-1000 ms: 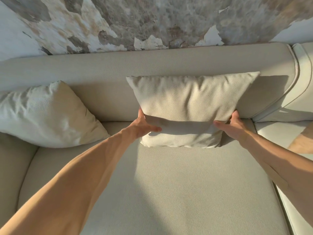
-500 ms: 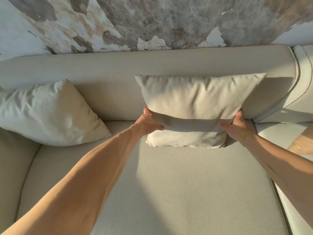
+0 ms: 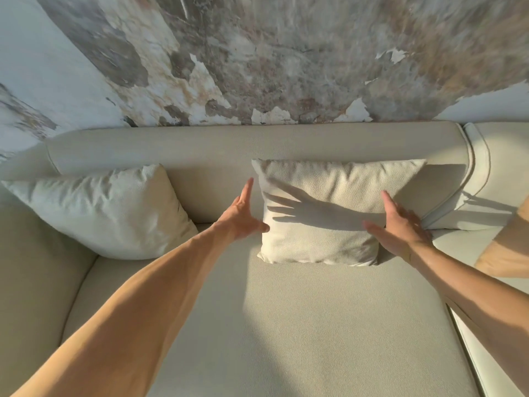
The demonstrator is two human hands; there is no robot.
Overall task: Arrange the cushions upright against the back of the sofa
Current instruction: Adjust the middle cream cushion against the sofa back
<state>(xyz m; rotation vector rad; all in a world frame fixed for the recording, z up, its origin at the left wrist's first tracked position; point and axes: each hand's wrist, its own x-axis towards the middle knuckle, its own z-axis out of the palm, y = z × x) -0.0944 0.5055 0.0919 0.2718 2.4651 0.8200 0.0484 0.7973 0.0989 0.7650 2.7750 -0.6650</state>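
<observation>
1. Centre cushion (image 3: 329, 213): cream, pebbled fabric, standing upright on the seat (image 3: 315, 325) with its back face against the sofa backrest (image 3: 257, 144). Bottom edge rests on the seat; top corners reach out wider than the base.
2. Left hand (image 3: 243, 216): fingers (image 3: 247, 190) spread and extended, flat, nothing gripped. The hand sits just beside the cushion's left edge; the thumb tip is at or very near that edge, contact cannot be confirmed.
3. Right hand (image 3: 400, 227): fingers likewise open and splayed, nothing held. It lies over the cushion's right edge, palm facing the cushion; whether it presses on the fabric cannot be told.
4. A hand-shaped shadow (image 3: 300, 209) falls across the front of the centre cushion, running from the right hand toward the left edge.
5. Left cushion (image 3: 100, 210): whiter, wrinkled, leaning against the backrest at the sofa's left corner, tilted rather than square, well apart from the centre cushion.
6. Far right: an adjoining sofa section (image 3: 486, 167) with piped seams, and a tan object (image 3: 503, 250) partly cut off by the frame edge; identity unclear.
7. Wall (image 3: 257, 53) behind the sofa: mottled grey, brown and white, with a peeling look.
8. Lighting: strong low sun from the right, the near part of the seat partly in shade.
</observation>
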